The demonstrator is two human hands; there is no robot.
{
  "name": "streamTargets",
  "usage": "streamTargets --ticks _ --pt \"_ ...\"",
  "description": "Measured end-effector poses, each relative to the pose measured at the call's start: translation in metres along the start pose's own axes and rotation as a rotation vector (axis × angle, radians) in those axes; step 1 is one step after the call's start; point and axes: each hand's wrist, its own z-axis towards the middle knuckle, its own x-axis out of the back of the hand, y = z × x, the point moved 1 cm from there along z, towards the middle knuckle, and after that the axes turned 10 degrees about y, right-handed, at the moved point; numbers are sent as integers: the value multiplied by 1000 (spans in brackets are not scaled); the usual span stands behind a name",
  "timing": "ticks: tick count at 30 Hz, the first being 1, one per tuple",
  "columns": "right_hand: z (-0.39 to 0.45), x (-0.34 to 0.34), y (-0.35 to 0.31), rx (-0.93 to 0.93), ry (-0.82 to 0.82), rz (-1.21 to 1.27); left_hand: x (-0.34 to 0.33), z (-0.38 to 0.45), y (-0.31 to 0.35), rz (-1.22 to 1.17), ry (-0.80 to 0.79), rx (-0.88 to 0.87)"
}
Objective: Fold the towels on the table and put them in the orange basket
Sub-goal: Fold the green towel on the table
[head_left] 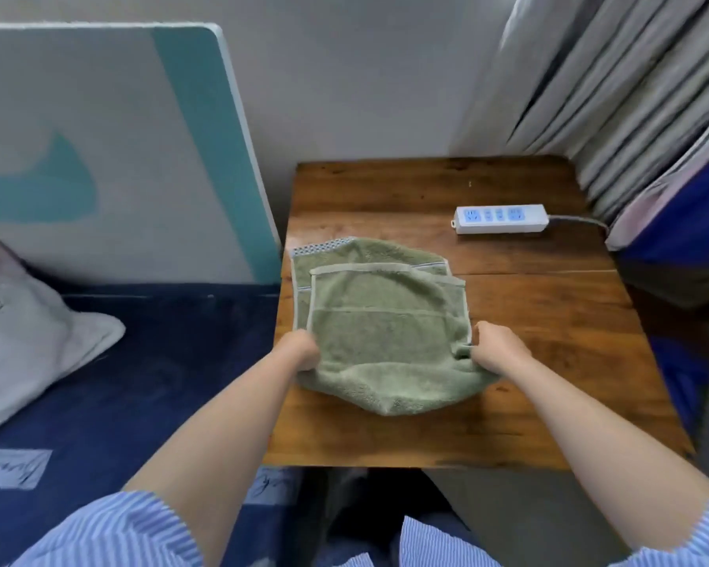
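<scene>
Fingers of the left hand (301, 349) are curling round the left edge of a green towel (379, 333), while those of the right hand (498, 351) are pinching its bunched right edge; most fingertips are lying hidden under the cloth. Both hands are holding the towel near its front fold, one at each side, with the bare forearms reaching in from the bottom of the view and striped blue-and-white sleeves (111, 534) showing at the shoulders.

The towel is lying on the left half of a dark wooden table (549, 362), folded over itself in layers: a smaller upper layer with a pale hem is sitting on a larger one whose patterned border is showing at the far left corner. Its rounded near fold is resting well inside the table's front edge.

Beyond the towel, toward the table's far right, a white power strip (500, 218) with blue sockets is lying flat, its grey cable running off to the right under a grey curtain (614, 96). Left of the table, a bed with a dark blue sheet (160, 362) is carrying a pale pillow (29, 341), and a white and teal headboard (119, 157) is leaning against the wall.
</scene>
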Motion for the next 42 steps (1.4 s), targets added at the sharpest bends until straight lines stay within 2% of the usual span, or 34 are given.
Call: streamTargets --ticks 6,11,13,15,20,23,26,29,33,36,40,42 --pt "-14 -48 27 17 -223 -158 -54 -17 -14 440 -258 -83" --pt "-13 -60 38 2 -446 -254 -91 -17 -28 453 -501 -19" --pt "-7 -59 37 -6 -478 -307 -95 -14 -31 428 -535 6" --pt "5 -54 32 13 -380 -303 -90 -6 -29 413 -449 11" --pt "59 -32 5 133 120 -57 -55 40 -10 190 43 32" --pt "91 -26 -9 212 251 61 -35 71 6 69 228 1" --pt "115 -28 -16 265 217 73 -19 100 24 -9 354 -51" --pt "130 -34 -18 329 148 -51 -13 129 37 -45 449 -151" --pt "143 -28 -21 334 158 -132 -20 151 44 44 447 -209" --pt "145 -11 -25 409 132 -51 -21 153 41 116 432 -255" --pt "146 25 -39 559 124 190 2 147 26 -160 364 -398" --pt "146 37 -50 607 106 277 19 132 17 -336 475 -526"
